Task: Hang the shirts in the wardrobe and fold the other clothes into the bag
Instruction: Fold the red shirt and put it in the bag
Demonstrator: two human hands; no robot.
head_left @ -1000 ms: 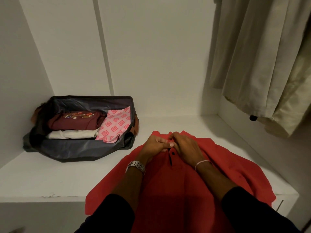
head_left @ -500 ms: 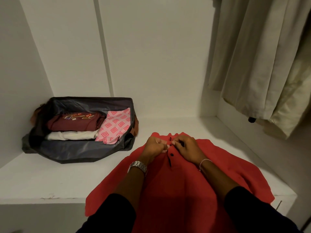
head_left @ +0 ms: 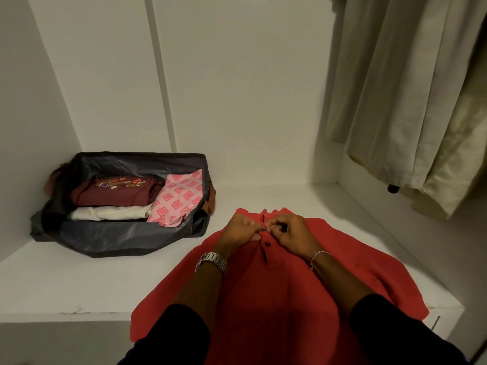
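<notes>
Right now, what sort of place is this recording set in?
Most likely inside a built-in wardrobe. A white shelf runs between white panel walls, pale garments hang at the right, and an open bag of folded clothes sits beside a red shirt.

Bare white shelf [head_left: 79, 283] lies open between the bag [head_left: 110, 241] and red shirt [head_left: 263, 299]; hanging garments [head_left: 411, 101] crowd the right.

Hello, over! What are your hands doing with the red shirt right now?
Left hand and right hand pinching red shirt placket at top button. Shirt flat on shelf. Nothing in the way.
</notes>
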